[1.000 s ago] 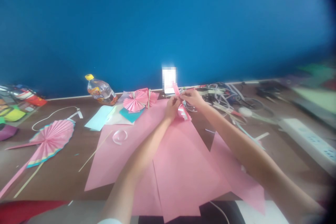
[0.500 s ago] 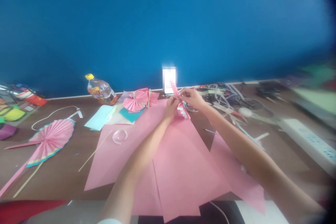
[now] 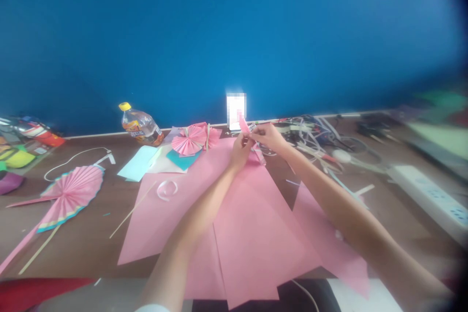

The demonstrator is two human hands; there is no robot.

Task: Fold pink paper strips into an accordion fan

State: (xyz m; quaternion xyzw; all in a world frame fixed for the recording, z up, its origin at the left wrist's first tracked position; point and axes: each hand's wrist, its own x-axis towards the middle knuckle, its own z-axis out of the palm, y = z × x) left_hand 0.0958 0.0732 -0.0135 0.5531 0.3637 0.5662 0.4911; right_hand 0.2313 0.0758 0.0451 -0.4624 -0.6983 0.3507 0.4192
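Both my hands meet over the far end of the pink paper sheets (image 3: 252, 234). Between them is a narrow pink paper strip (image 3: 243, 125), its upper end sticking up above the fingers. My left hand (image 3: 242, 148) pinches the strip from the left. My right hand (image 3: 268, 135) is closed on it from the right, fingertips touching those of the left. A further pink piece (image 3: 259, 156) hangs just below the hands, partly hidden by them. Left of the hands lie pleated pink paper rosettes (image 3: 189, 140). A curled white ribbon (image 3: 167, 190) rests on the pink paper.
A pleated pink fan (image 3: 73, 192) lies at left near a thin stick (image 3: 133, 208). A tilted bottle (image 3: 141, 126) stands by the blue wall (image 3: 234, 34), near light-blue paper (image 3: 138, 163). Tangled cables (image 3: 314, 136) and a white power strip (image 3: 431, 200) occupy the right side.
The strip's upper end has shifted slightly, and the loose piece under my hands has turned, showing less of its white. My fingers have closed in nearer each other; everything else stays put.
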